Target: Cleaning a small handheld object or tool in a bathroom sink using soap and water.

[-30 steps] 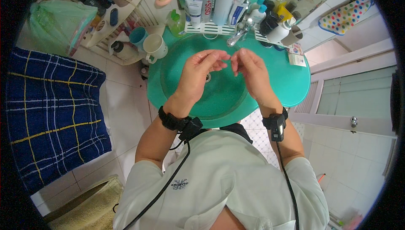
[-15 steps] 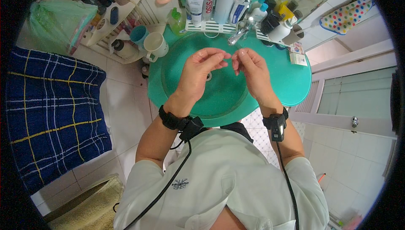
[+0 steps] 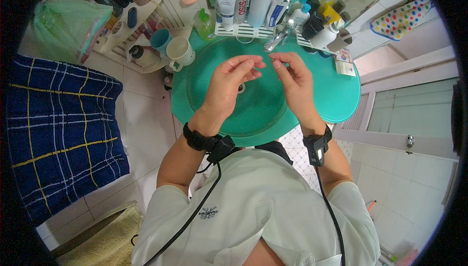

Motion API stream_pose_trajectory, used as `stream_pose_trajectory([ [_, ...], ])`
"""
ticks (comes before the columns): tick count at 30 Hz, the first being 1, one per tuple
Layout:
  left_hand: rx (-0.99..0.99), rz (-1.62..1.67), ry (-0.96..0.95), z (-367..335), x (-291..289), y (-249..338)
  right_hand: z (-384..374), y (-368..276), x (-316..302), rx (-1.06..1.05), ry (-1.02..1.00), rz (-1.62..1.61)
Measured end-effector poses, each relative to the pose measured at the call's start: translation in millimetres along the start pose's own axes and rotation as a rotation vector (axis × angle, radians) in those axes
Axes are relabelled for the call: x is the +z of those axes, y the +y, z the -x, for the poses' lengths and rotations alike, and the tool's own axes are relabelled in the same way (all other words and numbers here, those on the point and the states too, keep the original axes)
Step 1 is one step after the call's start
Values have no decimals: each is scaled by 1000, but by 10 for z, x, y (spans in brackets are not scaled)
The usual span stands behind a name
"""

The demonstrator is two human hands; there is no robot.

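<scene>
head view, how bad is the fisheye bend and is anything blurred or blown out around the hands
Head view: strong fisheye, with a black rim and the white door frame bowing near the edge; even, soft light with no harsh shadows; the left hand and right hand over the round green glass basin look sharp, with no glare on them.

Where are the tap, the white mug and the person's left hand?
tap (image 3: 277, 40), head view, on the middle of its metal spout
white mug (image 3: 179, 51), head view, on its rim
left hand (image 3: 228, 84), head view, on its back
</scene>
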State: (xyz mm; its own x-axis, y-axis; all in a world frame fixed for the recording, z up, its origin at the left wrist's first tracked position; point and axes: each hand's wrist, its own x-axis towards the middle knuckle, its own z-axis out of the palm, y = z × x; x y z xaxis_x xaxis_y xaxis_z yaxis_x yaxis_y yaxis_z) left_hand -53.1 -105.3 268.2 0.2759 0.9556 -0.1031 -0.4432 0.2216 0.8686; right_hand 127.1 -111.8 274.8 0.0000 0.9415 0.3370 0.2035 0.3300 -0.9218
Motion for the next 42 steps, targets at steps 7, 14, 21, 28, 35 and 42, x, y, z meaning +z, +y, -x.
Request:
stream_pose_trajectory([
  [7,41,-60,-3,2,16,9,3,-133,27,-104,-20,173],
  [14,86,-120,28,27,73,34,-8,-151,59,-331,-3,406],
  [21,89,-168,43,70,94,19,29,-99,141,-214,63,271],
  [28,283,-296,-87,99,141,-76,-19,-113,282,-58,131,74],
  [35,349,-482,-86,167,208,-121,-41,4,359,233,199,-447],
  [42,287,-215,-156,103,164,-145,-70,-17,328,296,218,-464],
])
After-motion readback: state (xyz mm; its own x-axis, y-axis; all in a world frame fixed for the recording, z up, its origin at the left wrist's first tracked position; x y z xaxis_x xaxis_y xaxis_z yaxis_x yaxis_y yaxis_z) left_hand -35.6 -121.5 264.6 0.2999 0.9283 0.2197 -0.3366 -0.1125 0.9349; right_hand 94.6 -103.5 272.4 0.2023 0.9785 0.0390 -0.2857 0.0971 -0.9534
